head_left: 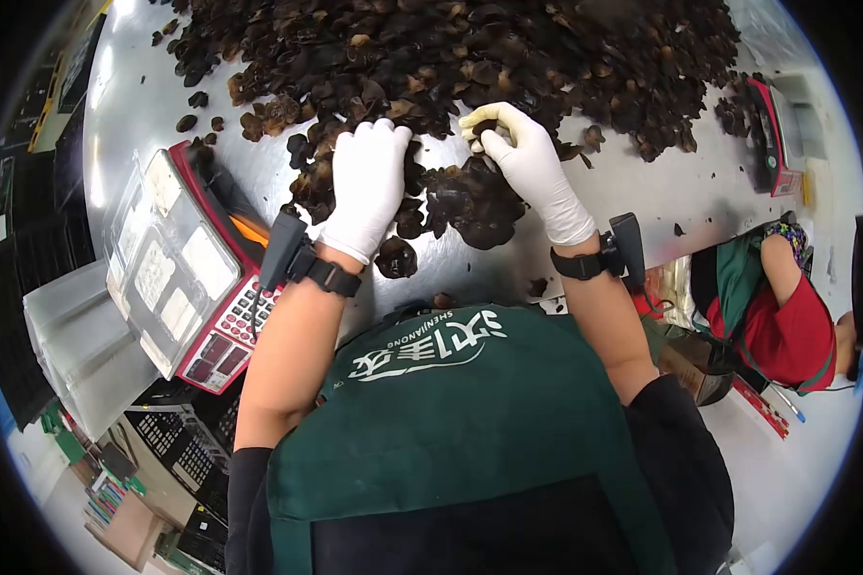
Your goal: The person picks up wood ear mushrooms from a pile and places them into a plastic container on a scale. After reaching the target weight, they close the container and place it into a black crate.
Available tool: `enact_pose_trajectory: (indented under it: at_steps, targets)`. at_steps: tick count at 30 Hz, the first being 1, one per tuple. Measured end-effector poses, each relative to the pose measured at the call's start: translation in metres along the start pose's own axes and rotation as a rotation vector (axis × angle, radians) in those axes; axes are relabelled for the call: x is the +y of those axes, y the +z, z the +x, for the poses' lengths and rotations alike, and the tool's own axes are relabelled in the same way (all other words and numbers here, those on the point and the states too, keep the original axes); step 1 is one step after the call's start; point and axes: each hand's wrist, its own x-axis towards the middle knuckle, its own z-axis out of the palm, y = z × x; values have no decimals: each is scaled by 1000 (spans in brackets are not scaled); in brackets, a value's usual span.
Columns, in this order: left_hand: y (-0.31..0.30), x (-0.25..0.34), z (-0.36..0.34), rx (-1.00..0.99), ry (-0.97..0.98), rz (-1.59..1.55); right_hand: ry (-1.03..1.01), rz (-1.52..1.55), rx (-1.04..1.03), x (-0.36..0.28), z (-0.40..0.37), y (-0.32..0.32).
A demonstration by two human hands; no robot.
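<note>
Dark brown wood ear mushrooms [470, 203] lie in a small cluster on the metal table, between and below my hands. My left hand [369, 182], in a white glove, rests at the cluster's left side with its fingers curled under; whatever they hold is hidden. My right hand [527, 163], also gloved and with yellowish fingertips, pinches a dark piece of wood ear mushroom [484, 129] between thumb and fingers, just above the cluster. A single round mushroom [395, 258] sits apart below my left wrist.
A large heap of wood ear mushrooms [470, 57] covers the back of the metal table [125, 105]. To the left stands a red scale [222, 335] with a clear-covered tray. Another red scale [775, 144] is at the right, near a person [777, 307] in red and green.
</note>
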Motion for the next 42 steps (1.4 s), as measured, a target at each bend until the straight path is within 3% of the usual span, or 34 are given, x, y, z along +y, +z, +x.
enact_pose_trajectory:
  at_steps: [5,9,12,15,18,19,20,22,24,27,30,33,34,37,42]
  targets:
    - [-20,-5,-16,122,-102,-202,126,164,-76,-22,-18,-12]
    - [-52,8,-38,155,-167,-473,272,207,-280,-23,-40,-8]
    - [-61,14,-55,112,-201,-516,317,136,-204,-21,-53,1]
    - [-68,13,-68,16,-307,-587,-469,-512,60,-1,-52,-4]
    - [-69,25,-75,-93,-477,-792,-462,-544,24,-14,-55,-2]
    - [-66,30,-75,-76,-390,-762,-344,-462,-79,-24,-59,3]
    - [-69,38,-71,-127,-348,-800,-96,-196,-208,-39,-64,12]
    - [-63,52,-61,-120,-343,-1134,-107,68,-255,-18,-63,34]
    - [-62,50,-48,-156,-354,-1212,32,152,-150,-11,-59,29]
    - [-40,37,-27,-19,-160,-711,117,208,64,-6,-53,3]
    - [-9,26,-20,-119,3,-224,206,178,52,-8,-54,-12]
    - [-7,21,-22,-130,-40,-322,202,160,-2,-9,-59,-16]
    - [-10,21,-25,-24,-34,-283,212,180,-11,-9,-62,-16]
    - [-30,18,-35,33,-81,-408,236,253,-57,-9,-69,-9]
    - [-46,21,-39,10,-172,-560,232,168,-164,-10,-69,9]
